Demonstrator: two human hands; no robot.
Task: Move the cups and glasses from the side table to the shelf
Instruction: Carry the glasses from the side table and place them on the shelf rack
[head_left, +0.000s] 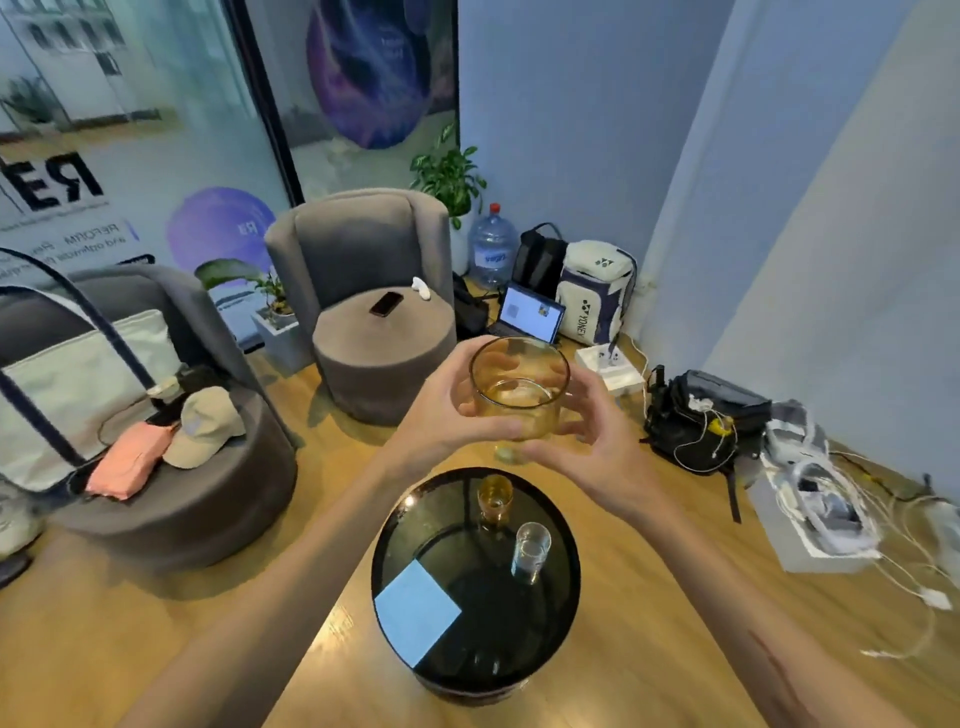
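I hold a wide amber glass (519, 389) up in the air above the round black side table (395, 525). My left hand (447, 410) wraps its left side and my right hand (597, 431) cups its right side and bottom. Both hands touch the glass. On the table's glass top stand a small amber glass (495, 499) near the far edge and a small clear glass (531, 550) to its right. A blue square of paper (415, 613) lies on the near left of the table. No shelf is in view.
Two grey armchairs (374, 291) stand beyond and to the left, one with a phone (386, 303), the other with a cap and bag (78, 384). Backpacks (597, 291), a laptop (530, 314), a water bottle (491, 249) and cables (831, 514) crowd the floor along the right wall.
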